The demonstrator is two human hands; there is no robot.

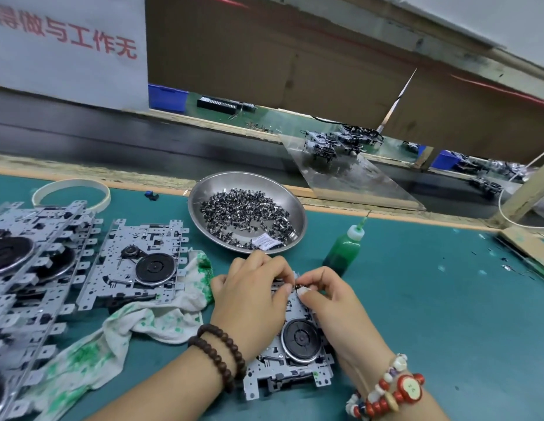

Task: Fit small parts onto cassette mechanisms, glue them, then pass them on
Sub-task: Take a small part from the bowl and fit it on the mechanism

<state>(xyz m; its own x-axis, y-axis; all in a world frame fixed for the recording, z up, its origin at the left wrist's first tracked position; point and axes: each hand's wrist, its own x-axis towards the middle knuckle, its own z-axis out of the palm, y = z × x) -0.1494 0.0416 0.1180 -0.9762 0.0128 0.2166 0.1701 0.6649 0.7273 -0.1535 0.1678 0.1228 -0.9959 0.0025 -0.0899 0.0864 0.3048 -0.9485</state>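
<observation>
A grey metal cassette mechanism (pixel 295 357) with a black flywheel lies on the green mat in front of me. My left hand (pixel 252 296) grips its far left part, fingers curled over the top edge. My right hand (pixel 328 296) pinches a small part at the mechanism's top edge, right where the fingertips of both hands meet; the part itself is mostly hidden. Beyond my hands stands a steel bowl (pixel 290 202) holding several small dark parts (pixel 243 214). To its right a green glue bottle (pixel 343 247) stands upright with a needle tip.
Another mechanism (pixel 137 262) lies left on a green-stained white rag (pixel 119 335). A stack of mechanisms (pixel 25 268) fills the far left, with a tape ring (pixel 70 189) behind it. Past the mat's edge a clear sheet (pixel 352 177) carries finished mechanisms (pixel 334 144).
</observation>
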